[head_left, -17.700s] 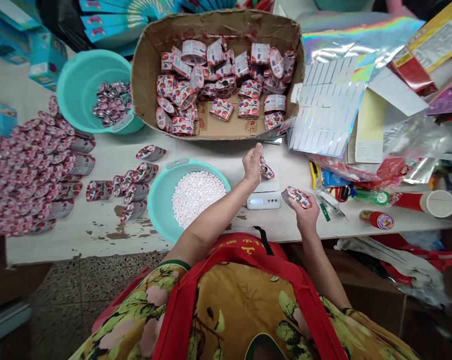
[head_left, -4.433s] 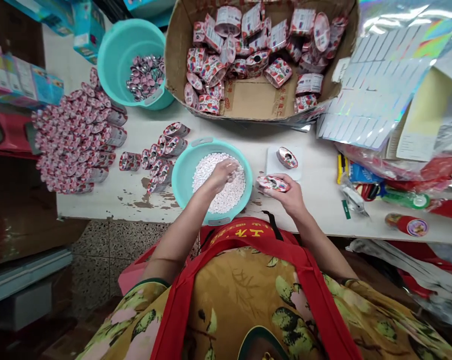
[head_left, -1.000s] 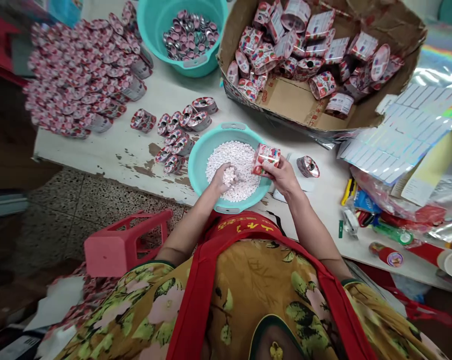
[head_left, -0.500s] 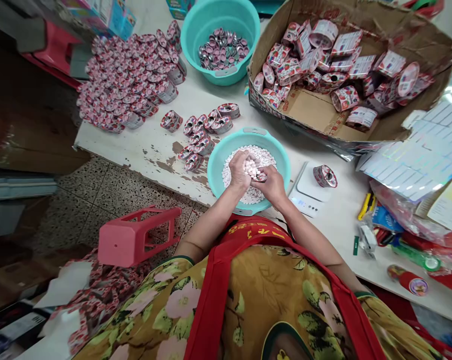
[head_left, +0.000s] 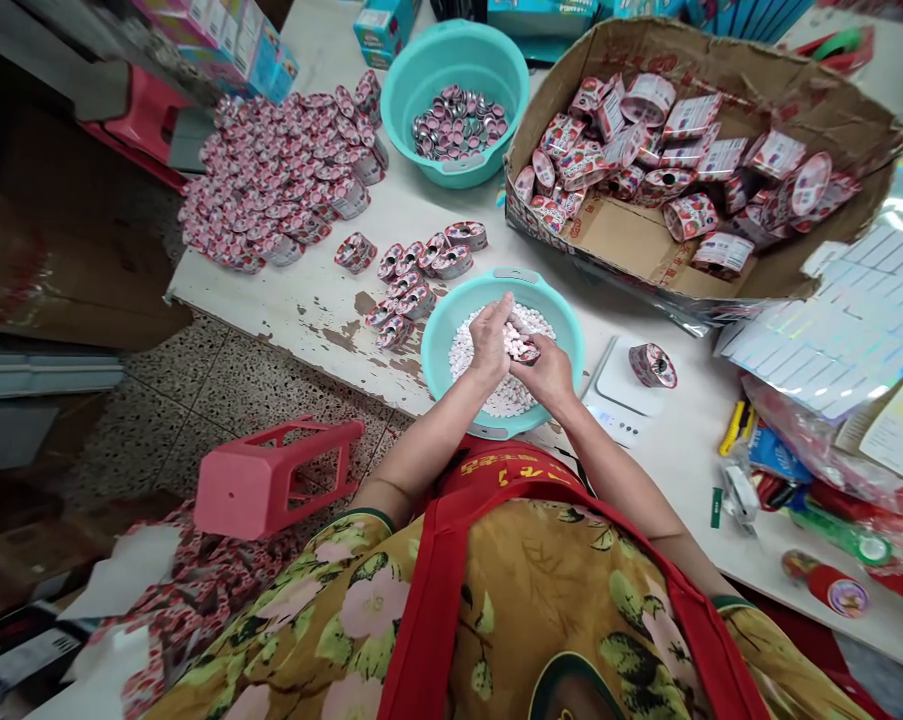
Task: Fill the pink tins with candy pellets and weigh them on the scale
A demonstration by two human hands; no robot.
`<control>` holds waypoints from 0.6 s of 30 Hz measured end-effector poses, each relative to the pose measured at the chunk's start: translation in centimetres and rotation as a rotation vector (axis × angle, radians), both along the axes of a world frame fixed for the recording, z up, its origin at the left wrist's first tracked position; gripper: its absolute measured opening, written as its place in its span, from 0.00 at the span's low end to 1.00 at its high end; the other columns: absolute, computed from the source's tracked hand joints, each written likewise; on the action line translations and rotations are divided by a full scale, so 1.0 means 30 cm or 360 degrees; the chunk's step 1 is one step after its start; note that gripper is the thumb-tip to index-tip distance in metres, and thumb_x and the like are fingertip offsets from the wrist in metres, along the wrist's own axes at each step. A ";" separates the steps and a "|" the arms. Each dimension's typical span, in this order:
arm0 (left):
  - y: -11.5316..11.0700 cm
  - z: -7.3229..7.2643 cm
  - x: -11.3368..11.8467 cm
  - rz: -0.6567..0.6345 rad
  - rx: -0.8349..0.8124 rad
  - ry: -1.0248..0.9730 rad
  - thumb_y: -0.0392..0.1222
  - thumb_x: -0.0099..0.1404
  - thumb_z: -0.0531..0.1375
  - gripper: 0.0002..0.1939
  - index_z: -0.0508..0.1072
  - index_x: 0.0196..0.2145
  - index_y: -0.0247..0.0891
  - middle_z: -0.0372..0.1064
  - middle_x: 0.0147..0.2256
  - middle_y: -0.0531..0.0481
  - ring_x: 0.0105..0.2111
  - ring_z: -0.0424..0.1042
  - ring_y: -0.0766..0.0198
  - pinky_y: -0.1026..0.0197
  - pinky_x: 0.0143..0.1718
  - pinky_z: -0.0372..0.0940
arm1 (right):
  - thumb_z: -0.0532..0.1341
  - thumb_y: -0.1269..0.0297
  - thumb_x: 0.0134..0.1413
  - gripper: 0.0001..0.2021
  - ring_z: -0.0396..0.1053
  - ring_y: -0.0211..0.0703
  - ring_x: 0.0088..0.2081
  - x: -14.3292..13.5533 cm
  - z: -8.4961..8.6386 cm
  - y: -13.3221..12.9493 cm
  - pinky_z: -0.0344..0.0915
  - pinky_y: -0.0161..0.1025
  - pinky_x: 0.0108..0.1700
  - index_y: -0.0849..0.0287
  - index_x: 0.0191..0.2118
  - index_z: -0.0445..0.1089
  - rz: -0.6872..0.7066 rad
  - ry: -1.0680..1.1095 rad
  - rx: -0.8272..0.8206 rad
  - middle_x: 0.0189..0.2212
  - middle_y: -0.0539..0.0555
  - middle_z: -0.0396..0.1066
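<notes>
Over a turquoise basin [head_left: 437,350] of small white pellets [head_left: 505,398], my two hands are close together. My left hand [head_left: 491,338] is cupped on its side with white pellets against its palm. Between the fingers of my right hand [head_left: 547,372] is a red patterned tin [head_left: 528,353], its top partly covered by pellets. The pellets lie between my left palm and the tin. Left of the basin, several similar open-topped tins [head_left: 418,300] stand in a group. One more tin [head_left: 652,365] stands by the white scale [head_left: 622,378] on the right.
A large cluster of tins [head_left: 271,180] covers the table's far left. Behind stands a turquoise basin [head_left: 398,95] of small round lids [head_left: 458,122]. A cardboard box [head_left: 638,262] holds wrapped tins. Papers and tools lie right; a pink stool [head_left: 252,485] is on the floor.
The whole view has shifted, so the table's things appear slightly lower and mostly further right. My left hand has become more upright, its fingers extended; my right hand still holds the tin.
</notes>
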State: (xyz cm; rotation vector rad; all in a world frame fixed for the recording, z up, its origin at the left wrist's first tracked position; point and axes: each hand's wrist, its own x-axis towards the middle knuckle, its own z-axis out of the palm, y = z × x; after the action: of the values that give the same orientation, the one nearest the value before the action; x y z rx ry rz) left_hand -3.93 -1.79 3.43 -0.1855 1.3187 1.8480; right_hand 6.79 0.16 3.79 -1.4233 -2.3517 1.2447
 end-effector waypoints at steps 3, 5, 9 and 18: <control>0.004 -0.011 0.002 -0.0034 -0.0029 0.0004 0.62 0.61 0.67 0.26 0.62 0.25 0.39 0.60 0.21 0.58 0.19 0.63 0.70 0.64 0.23 0.60 | 0.67 0.61 0.45 0.18 0.74 0.55 0.46 0.002 0.005 0.002 0.70 0.48 0.48 0.55 0.45 0.75 -0.0016 -0.0026 0.0006 0.45 0.54 0.78; 0.005 -0.012 0.003 -0.0060 -0.0059 0.0019 0.62 0.62 0.67 0.27 0.62 0.25 0.39 0.59 0.20 0.57 0.19 0.63 0.70 0.64 0.23 0.60 | 0.67 0.62 0.45 0.18 0.74 0.54 0.46 0.005 0.009 0.003 0.70 0.48 0.48 0.55 0.45 0.75 -0.0028 -0.0029 0.0002 0.46 0.54 0.78; 0.012 -0.004 0.006 -0.0024 -0.0055 0.0083 0.62 0.62 0.67 0.27 0.62 0.24 0.39 0.58 0.20 0.58 0.20 0.63 0.70 0.65 0.24 0.59 | 0.65 0.63 0.45 0.18 0.74 0.54 0.46 0.011 0.015 0.007 0.70 0.48 0.50 0.55 0.45 0.75 -0.0031 0.0019 0.0005 0.46 0.55 0.77; 0.028 0.033 0.017 -0.0166 -0.0057 0.0167 0.57 0.62 0.69 0.23 0.64 0.29 0.39 0.59 0.20 0.59 0.18 0.59 0.73 0.68 0.22 0.56 | 0.66 0.62 0.42 0.18 0.73 0.53 0.44 0.016 0.008 0.031 0.69 0.48 0.49 0.56 0.43 0.74 -0.0124 0.0134 -0.0073 0.42 0.55 0.77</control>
State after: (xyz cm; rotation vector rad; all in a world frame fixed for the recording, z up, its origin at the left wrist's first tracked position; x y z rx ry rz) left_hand -3.42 -0.96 4.41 -0.0378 1.4074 1.7676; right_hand 7.25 1.09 4.03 -1.4317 -2.2050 1.3192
